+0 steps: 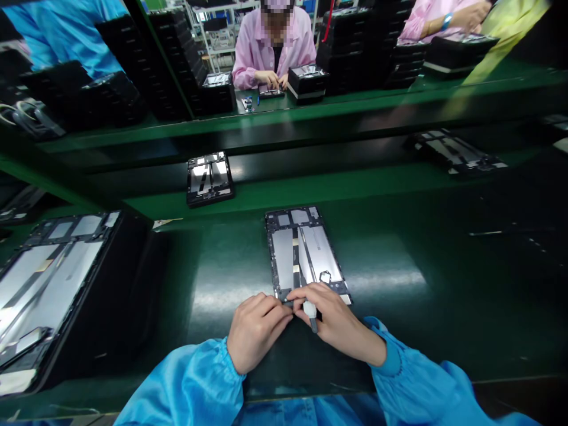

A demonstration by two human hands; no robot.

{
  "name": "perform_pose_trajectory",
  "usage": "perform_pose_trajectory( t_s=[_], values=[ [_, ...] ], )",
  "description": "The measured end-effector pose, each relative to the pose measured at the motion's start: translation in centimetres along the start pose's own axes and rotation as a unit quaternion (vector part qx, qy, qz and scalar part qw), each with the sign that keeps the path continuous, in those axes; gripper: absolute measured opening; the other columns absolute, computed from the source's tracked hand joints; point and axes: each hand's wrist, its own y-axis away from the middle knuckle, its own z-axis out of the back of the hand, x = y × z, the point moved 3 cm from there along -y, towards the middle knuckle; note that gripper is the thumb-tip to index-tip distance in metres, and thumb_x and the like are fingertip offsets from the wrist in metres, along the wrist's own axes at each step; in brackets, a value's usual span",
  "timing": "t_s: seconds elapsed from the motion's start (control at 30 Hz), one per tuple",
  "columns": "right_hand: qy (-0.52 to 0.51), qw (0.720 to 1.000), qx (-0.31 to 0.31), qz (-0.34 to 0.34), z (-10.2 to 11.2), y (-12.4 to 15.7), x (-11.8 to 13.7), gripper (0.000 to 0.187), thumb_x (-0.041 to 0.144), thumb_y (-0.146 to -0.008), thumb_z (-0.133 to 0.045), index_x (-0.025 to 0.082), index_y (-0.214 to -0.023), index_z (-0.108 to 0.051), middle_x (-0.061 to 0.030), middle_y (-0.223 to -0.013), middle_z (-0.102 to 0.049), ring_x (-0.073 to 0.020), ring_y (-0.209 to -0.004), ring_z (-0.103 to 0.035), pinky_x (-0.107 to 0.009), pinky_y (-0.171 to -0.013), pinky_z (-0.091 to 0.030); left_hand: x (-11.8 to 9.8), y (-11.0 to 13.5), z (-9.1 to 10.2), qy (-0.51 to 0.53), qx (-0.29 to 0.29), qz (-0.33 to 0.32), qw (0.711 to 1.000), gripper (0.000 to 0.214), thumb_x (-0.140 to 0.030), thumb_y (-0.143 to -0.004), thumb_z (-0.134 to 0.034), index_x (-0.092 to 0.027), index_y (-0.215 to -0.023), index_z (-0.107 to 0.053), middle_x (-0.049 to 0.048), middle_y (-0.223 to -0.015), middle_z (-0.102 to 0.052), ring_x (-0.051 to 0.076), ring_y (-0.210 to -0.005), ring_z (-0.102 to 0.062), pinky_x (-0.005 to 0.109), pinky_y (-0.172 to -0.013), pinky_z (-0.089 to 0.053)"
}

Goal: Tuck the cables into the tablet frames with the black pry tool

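Observation:
An open tablet chassis [304, 251] with silver panels lies flat on the green bench in front of me. My left hand [256, 328] rests with its fingers curled at the chassis's near edge, fingertips pressing there. My right hand [337, 322] is closed beside it, pinching at the same near edge and holding a small white tool with a dark tip [310, 312]. The two hands' fingertips almost touch. What lies under the fingertips is hidden.
A stack of trays holding a similar chassis [48, 278] stands at my left. Another chassis [209, 178] lies on the conveyor beyond, and one more [457, 152] at the right. Across the line a person in pink [273, 50] works among black tray stacks [177, 59].

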Motion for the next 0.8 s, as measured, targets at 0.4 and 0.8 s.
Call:
perform_pose_trajectory(
  t_s=[0.4,0.8],
  values=[
    [0.034,0.999,-0.034,0.026,-1.0,0.7,-0.9,0.048,-0.002,-0.086,-0.049,0.026,-0.124,-0.054,-0.0042,-0.092,-0.068,-0.0248,-0.087,-0.06,-0.041,-0.079,-0.05,-0.4,1.4,0.2,-0.146,0.012,-0.077,0.986,0.027,-0.017,-0.102,-0.039,-0.018,-0.117,-0.062,0.0071,-0.098,-0.066,0.018,-0.079,-0.057,0.03,-0.067,-0.047],
    [0.025,0.999,-0.03,0.019,-1.1,0.5,-1.1,0.057,-0.005,-0.081,-0.05,0.027,-0.129,-0.052,-0.0043,-0.095,-0.069,-0.0247,-0.088,-0.062,-0.041,-0.078,-0.054,0.9,1.9,0.6,-0.148,0.036,-0.149,0.977,0.036,-0.014,-0.102,-0.035,-0.021,-0.131,-0.054,0.0073,-0.114,-0.065,0.019,-0.092,-0.058,0.031,-0.072,-0.047]
  ],
)
